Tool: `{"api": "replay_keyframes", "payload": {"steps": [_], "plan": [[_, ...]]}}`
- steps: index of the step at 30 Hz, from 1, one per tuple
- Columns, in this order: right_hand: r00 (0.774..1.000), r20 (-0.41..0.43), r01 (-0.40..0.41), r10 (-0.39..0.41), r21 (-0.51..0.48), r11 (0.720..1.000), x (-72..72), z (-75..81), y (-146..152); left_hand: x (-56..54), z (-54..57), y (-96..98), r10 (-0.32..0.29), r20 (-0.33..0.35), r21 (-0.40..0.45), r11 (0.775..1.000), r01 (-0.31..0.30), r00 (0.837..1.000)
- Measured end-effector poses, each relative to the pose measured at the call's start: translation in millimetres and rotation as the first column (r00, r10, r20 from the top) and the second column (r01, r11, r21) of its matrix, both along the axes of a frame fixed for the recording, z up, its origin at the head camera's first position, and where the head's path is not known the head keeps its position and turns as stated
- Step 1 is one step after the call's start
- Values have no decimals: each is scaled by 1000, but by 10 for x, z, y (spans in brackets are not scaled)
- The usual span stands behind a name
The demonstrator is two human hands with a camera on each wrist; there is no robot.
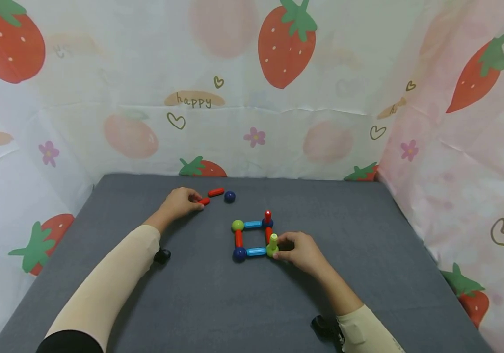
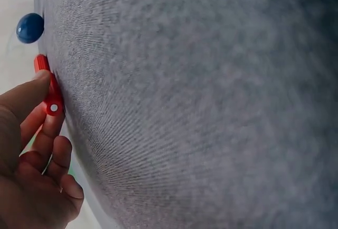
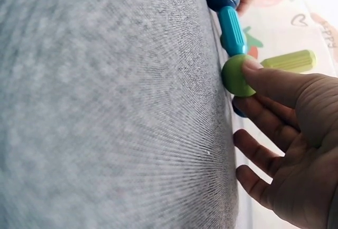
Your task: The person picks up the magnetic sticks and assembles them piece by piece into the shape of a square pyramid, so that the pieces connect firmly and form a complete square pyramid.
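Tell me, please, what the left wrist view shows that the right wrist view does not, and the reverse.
Only the left wrist view shows the ridged red rod pinched by the left hand and the loose, glossy dark blue ball beyond it.

Only the right wrist view shows the right hand pinching a smooth green ball, with a ridged yellow-green rod and a ridged light blue rod joined to it.

Both share the grey woven cloth, the pale backdrop and, it seems, part of the left hand.

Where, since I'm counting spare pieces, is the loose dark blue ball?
In the head view, left of centre, the dark blue ball lies near the table's far edge, right of a red rod.
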State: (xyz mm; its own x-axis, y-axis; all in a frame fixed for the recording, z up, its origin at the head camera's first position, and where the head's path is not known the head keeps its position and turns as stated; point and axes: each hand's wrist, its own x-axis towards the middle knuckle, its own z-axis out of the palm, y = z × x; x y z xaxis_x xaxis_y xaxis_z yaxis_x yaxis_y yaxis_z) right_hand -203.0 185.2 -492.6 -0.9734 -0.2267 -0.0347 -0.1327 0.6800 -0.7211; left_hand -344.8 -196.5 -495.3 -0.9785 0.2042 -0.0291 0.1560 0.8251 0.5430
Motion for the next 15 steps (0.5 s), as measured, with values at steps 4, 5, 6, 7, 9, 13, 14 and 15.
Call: {"api": "replay_keyframes", "payload": {"steps": [4,5,6,7,9,13,14,15], "plan": [[1000,4,-3,3,-8,1000,6,-3,-3,-8,-20,8,14,12,-7,1000,-14,1000],[1000,6,-3,3,-11,1000,7,-4,-4,-9,-22,12,16,12,-8,1000,-15,1000],[1000,8,-3,3,-13,1000,8,-4,-4,-9,-22,16,16,13,-7,1000,-16,1000],[1000,11,-2,2,-16,1000,9,-1,-6,-9,-23,22,17,13,-6,1000,-17,1000],[1000,10,-2,2,-18,1000,8,-2,-6,-9,-23,34,17,10,-6,1000,-17,1000],[1000,8,-1,1,-19,1000,2,-5,-4,5,-13,59,16,7,3,1000,-16,1000],[1000,7,0,0,-17,1000,0,-6,-3,10,-9,66,15,7,7,1000,-15,1000],[1000,7,1,-1,-15,1000,-1,-6,-2,17,-4,72,11,8,10,1000,-11,1000]]}}
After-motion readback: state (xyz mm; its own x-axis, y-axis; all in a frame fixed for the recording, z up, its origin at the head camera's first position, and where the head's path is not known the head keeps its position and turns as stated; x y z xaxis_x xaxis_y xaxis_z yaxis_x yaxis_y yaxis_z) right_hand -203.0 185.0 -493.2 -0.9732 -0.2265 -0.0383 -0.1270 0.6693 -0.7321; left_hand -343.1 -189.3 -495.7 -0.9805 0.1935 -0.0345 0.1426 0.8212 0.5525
